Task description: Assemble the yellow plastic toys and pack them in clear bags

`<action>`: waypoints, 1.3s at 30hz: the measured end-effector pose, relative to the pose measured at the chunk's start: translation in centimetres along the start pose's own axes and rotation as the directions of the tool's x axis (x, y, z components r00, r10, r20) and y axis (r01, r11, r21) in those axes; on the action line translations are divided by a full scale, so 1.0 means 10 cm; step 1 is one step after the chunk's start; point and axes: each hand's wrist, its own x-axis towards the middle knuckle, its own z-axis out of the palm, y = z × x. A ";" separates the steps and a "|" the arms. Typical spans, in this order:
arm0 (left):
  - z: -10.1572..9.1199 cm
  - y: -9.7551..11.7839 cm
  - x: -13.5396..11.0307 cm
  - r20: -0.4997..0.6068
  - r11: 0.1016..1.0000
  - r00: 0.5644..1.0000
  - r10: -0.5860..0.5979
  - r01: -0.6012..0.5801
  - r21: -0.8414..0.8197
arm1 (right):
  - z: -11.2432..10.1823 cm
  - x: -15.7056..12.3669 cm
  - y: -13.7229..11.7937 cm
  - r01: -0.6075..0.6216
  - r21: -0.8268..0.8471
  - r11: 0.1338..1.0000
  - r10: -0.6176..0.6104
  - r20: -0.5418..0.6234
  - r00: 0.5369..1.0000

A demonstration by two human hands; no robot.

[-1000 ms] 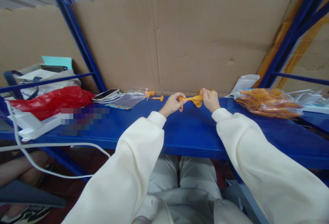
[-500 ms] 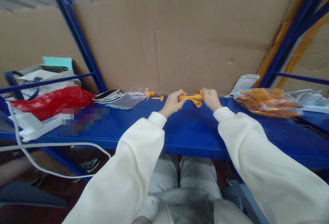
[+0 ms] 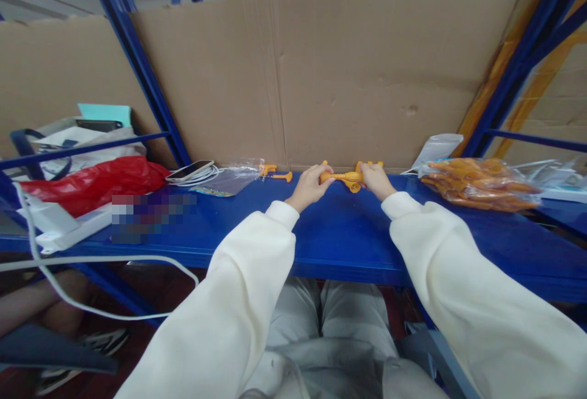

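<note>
Both of my hands grip one orange plastic toy piece (image 3: 343, 176) just above the blue shelf (image 3: 339, 234), close to the cardboard back wall. My left hand (image 3: 310, 186) is closed round its left end. My right hand (image 3: 376, 180) is closed round its right end. A round orange part hangs under the piece between the hands. Two small loose orange parts (image 3: 276, 172) lie on the shelf to the left of my left hand.
A clear bag of orange pieces (image 3: 477, 183) lies at the right, a white pouch (image 3: 438, 146) behind it. At the left are a clear plastic bag (image 3: 227, 179), a phone (image 3: 189, 169) on white cable, a red bag (image 3: 94, 180) and a white box (image 3: 59, 225). Another person's leg shows at lower left.
Both hands have shifted slightly away from me toward the cardboard wall with the orange piece, and the piece has turned a little between them.
</note>
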 end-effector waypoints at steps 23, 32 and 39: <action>0.03 0.01 0.00 0.048 0.843 0.938 -0.344 0.331 -0.425 | 0.00 -0.13 -0.15 0.035 0.233 0.972 -0.037 0.006 0.999; 0.01 -0.06 0.00 -0.012 0.898 0.947 -0.322 0.302 -0.319 | 0.05 -0.12 -0.13 -0.045 0.306 0.951 0.012 0.109 0.994; -0.02 -0.09 0.01 -0.048 0.927 0.946 -0.320 0.302 -0.223 | 0.04 -0.16 -0.18 -0.059 0.303 0.951 0.009 0.166 0.986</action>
